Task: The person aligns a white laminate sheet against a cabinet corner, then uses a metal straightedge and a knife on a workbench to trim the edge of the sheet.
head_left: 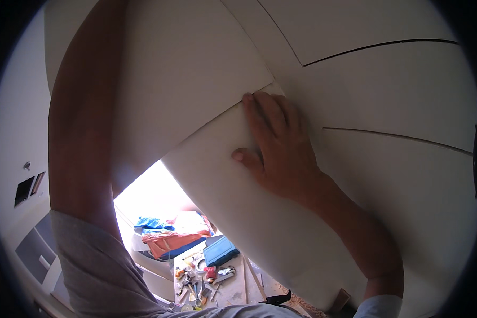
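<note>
The right hand [281, 140], at the centre of the frame, is open, laid on a smooth off-white flat panel [217, 164] with its fingers reaching up to the seam and its thumb spread apart. Whether the fingertips hook over the edge or only press beside it, I cannot tell. The panel runs from the centre down toward the lower middle of the frame. Along its top edge it meets a larger off-white smooth sheet [191, 69] that fills the upper middle; the seam looks narrow.

The left arm [85, 122] rises along the left side and leaves at the top, so the left hand is out of view and its state cannot be told.

The panel looks stiff and broad, likely awkward more than heavy; its smooth face would probably slip under a flat palm, and its corners could chip. Opposite edges, held well apart, seem the best places to take hold.

Farther out, dark, thin grooves [379, 49] cross the pale surface at upper right. At lower middle, a pale table [232, 289] carries scattered hand tools [196, 289] and a bright blue rectangular box [221, 250]; orange-red cloth [169, 243] lies beyond.
</note>
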`<state>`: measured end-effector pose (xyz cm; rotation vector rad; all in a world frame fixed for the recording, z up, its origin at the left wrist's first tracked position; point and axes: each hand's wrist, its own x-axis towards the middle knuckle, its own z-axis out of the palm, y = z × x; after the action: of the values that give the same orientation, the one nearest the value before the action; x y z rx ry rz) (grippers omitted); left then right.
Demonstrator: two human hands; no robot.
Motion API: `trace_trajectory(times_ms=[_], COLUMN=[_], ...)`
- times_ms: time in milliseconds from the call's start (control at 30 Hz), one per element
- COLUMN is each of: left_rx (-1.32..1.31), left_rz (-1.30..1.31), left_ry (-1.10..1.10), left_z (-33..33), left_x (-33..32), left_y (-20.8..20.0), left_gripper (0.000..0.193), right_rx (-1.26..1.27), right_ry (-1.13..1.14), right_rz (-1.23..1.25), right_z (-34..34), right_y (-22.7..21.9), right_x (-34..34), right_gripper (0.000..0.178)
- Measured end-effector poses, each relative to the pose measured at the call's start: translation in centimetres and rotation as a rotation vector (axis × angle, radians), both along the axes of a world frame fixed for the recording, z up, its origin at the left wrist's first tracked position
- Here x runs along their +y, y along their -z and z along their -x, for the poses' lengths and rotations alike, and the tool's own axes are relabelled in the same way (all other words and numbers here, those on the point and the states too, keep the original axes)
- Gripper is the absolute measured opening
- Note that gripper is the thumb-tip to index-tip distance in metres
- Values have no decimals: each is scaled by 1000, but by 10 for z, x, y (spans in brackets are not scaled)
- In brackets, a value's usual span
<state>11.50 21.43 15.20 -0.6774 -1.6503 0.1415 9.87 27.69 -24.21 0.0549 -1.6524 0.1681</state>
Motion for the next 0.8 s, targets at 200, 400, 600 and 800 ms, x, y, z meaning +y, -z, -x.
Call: trace_trajectory(times_ms=[200, 400, 600, 800], left_rx=[16, -12, 10, 18], left_rz=[-10, 33, 9, 8], left_ry=[-11, 77, 68, 37], left_z=[9, 7, 5, 6], left_x=[2, 8, 1, -10], left_y=[-16, 6, -5, -11], left_gripper=[74, 76, 75, 75], right_rx=[7, 12, 11, 32], right_ry=[22, 19, -71, 8], right_rz=[-30, 14, 53, 76], right_z=[-1, -6, -10, -13], right_y=[1, -5, -12, -14], right_x=[1, 13, 11, 4], right_gripper=[84, 81, 72, 72])
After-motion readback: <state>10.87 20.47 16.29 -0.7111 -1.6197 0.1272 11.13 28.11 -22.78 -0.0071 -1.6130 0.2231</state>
